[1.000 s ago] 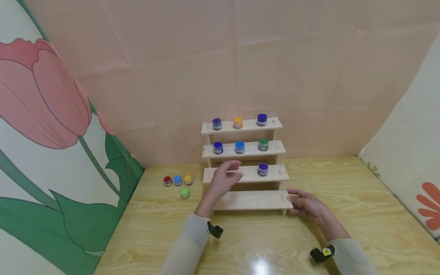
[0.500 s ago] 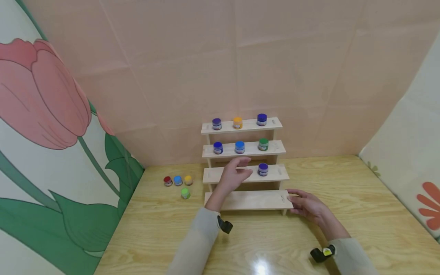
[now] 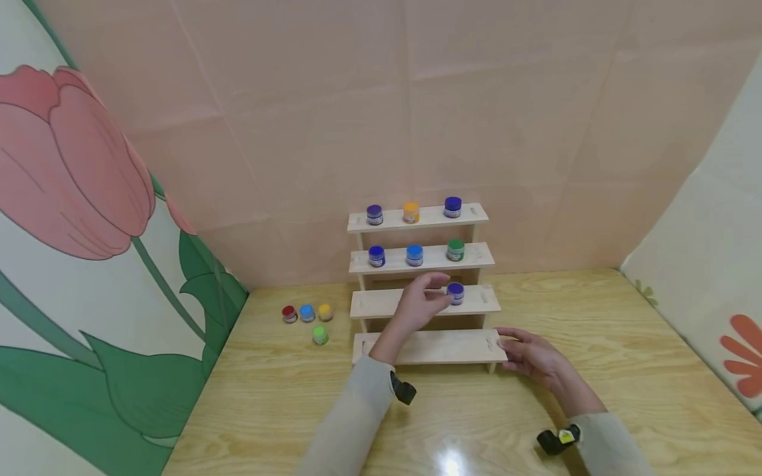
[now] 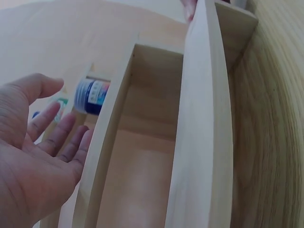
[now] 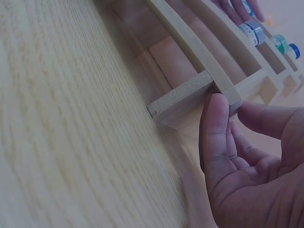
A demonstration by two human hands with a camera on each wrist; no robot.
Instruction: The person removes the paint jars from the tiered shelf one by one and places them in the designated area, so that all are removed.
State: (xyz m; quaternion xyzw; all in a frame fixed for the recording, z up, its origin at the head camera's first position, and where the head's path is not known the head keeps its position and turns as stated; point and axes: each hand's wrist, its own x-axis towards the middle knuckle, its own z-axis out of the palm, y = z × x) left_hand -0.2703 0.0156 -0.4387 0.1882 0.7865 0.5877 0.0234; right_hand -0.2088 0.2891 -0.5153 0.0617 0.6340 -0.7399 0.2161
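A pale wooden tiered stand (image 3: 443,347) holds small paint jars on its steps. On the second step from the bottom, toward the right, sits a purple-lidded jar (image 3: 455,293). My left hand (image 3: 420,305) hovers over that step just left of this jar, thumb and fingers spread apart and nothing between them. In the left wrist view the dark-blue-looking jar (image 4: 92,97) stands beyond the fingertips. My right hand (image 3: 538,362) pinches the right end of the lowest step; the right wrist view shows finger and thumb on either side of the board end (image 5: 223,90).
Left of the stand on the wooden table (image 3: 256,396) are a red jar (image 3: 290,314), a blue jar (image 3: 307,313), a yellow jar (image 3: 325,312) and a light green jar (image 3: 320,335). Higher steps carry more jars, including an orange one (image 3: 411,212) and a green one (image 3: 456,250).
My left hand has moved right along the second step from the bottom, closer to the purple-lidded jar. The right hand has kept its hold on the lowest step.
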